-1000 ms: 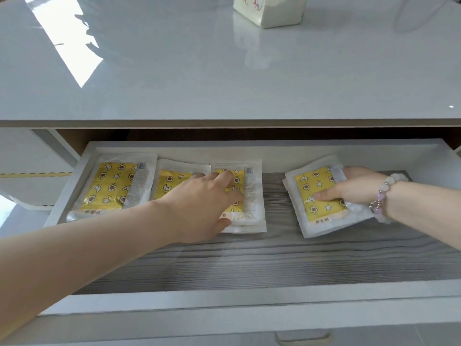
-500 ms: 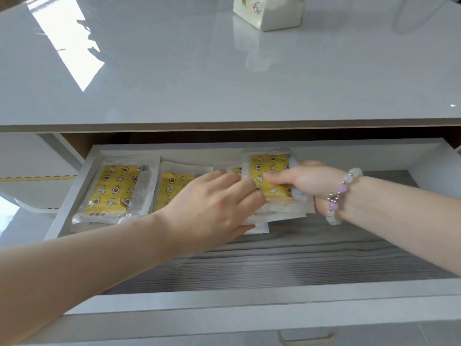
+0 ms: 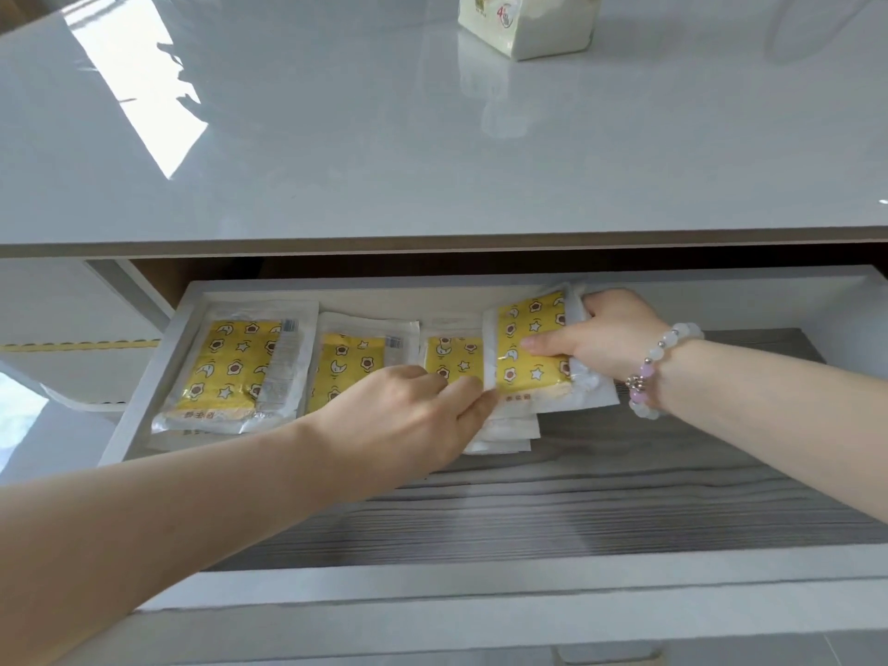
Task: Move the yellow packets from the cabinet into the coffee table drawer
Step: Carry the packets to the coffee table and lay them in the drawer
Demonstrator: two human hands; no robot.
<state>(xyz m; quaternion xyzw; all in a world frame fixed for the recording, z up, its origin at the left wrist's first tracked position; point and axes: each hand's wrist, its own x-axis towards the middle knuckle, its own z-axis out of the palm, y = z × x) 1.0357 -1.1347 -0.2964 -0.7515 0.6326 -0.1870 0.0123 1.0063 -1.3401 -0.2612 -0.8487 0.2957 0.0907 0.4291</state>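
The coffee table drawer (image 3: 624, 581) is pulled open, its floor grey wood grain. Several yellow packets in clear wrappers lie along its back left: one at the far left (image 3: 230, 365), a second (image 3: 348, 362) beside it, a third (image 3: 454, 360) partly covered. My right hand (image 3: 610, 341), with a bead bracelet, grips a small stack of yellow packets (image 3: 533, 348) and holds it over the third packet's right edge. My left hand (image 3: 408, 415) lies palm down on the second and third packets, its fingertips touching the held stack's lower left corner.
The glossy white tabletop (image 3: 384, 137) overhangs the drawer's back. A cream carton (image 3: 524, 21) stands on it at the far middle. The right half of the drawer floor (image 3: 672, 497) is bare wood grain.
My right hand carried its stack of packets from the drawer's middle right leftward onto the row. My left hand stayed on the packets, sliding slightly toward me.
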